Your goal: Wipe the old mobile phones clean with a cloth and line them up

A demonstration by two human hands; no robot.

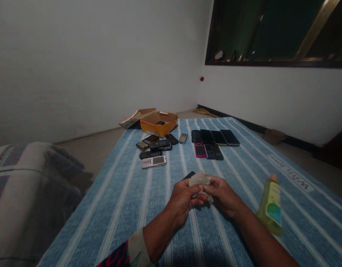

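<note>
A crumpled whitish cloth (198, 180) is pinched between my two hands near the middle of the striped bedspread. My left hand (179, 200) is closed on its left side, thumb on top. From the right, my right hand (225, 194) grips the other side with curled fingers. Behind my left fingers shows the end of a dark phone (189, 175); I cannot tell whether it is held or lies on the bedspread. A bottle of yellow-green liquid (270, 207) with an orange cap is beside my right forearm.
Several old mobile phones (154, 161) lie in a loose pile beyond my hands. More phones (215, 138) form two rows to the right, and one small phone (183, 138) is between the groups. An open orange box (156, 129) stands behind. The blue striped bedspread (126, 207) spans the surface.
</note>
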